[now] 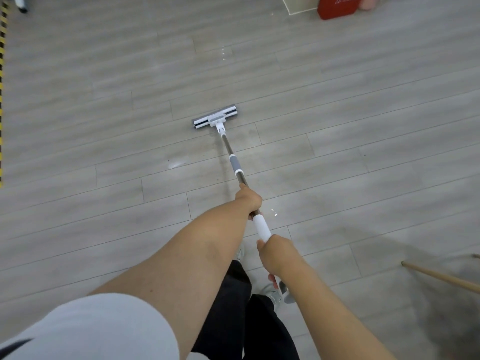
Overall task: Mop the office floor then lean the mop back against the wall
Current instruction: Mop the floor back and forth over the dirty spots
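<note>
Sleeve [78, 328] lower left; right hand [276, 255] wraps the mop [235, 165] end, left hand [248, 201] clasps its pole [226, 142]; I should keep the head [215, 118] flat, centre frame, overlapping strokes.

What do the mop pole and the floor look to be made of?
Mop pole: likely metal, from its thin shiny look, with a matte white sleeve, probably plastic or foam. Floor: grey wood-grain planks with visible seams and soft sheen, likely laminate or vinyl.
</note>
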The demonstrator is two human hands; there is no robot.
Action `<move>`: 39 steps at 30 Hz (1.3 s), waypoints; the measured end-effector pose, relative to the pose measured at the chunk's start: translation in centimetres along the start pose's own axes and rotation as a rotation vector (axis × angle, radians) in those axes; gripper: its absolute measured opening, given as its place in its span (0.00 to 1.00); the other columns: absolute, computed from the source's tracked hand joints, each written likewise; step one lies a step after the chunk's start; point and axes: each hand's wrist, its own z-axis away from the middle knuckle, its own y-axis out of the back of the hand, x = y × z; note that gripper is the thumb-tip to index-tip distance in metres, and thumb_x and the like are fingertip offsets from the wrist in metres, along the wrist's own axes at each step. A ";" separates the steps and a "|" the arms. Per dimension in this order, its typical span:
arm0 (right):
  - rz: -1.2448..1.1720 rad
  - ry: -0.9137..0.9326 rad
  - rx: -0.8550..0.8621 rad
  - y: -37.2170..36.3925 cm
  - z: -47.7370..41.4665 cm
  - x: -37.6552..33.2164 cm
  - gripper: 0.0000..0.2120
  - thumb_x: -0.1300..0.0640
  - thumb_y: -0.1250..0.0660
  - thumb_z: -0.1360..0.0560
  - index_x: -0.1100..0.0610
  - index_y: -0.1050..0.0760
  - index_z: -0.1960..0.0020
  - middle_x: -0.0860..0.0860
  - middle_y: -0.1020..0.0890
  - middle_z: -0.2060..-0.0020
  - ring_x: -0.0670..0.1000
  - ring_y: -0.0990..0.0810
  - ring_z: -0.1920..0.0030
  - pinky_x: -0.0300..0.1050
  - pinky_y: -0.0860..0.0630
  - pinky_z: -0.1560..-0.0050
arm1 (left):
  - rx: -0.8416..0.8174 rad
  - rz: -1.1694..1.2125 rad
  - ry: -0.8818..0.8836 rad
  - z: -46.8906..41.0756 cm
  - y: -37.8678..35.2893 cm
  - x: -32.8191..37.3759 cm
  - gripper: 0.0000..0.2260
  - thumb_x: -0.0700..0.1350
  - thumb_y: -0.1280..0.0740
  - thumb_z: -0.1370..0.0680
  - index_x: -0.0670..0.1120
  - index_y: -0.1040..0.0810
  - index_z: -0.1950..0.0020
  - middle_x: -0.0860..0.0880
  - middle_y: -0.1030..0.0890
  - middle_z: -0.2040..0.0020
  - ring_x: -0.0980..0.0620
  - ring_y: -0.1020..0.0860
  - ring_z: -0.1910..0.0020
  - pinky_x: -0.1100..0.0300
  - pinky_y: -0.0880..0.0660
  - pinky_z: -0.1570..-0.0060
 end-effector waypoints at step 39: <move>-0.031 0.043 0.000 -0.9 -6.4 -11.9 0.15 0.48 0.45 0.16 0.60 0.30 0.46 0.53 0.21 0.65 0.52 0.23 0.75 0.37 0.31 0.79 | 0.023 -0.034 -0.076 -11.7 8.2 2.7 0.33 0.33 0.43 0.25 0.49 0.46 0.21 0.36 0.19 0.50 0.40 0.15 0.61 0.44 0.16 0.62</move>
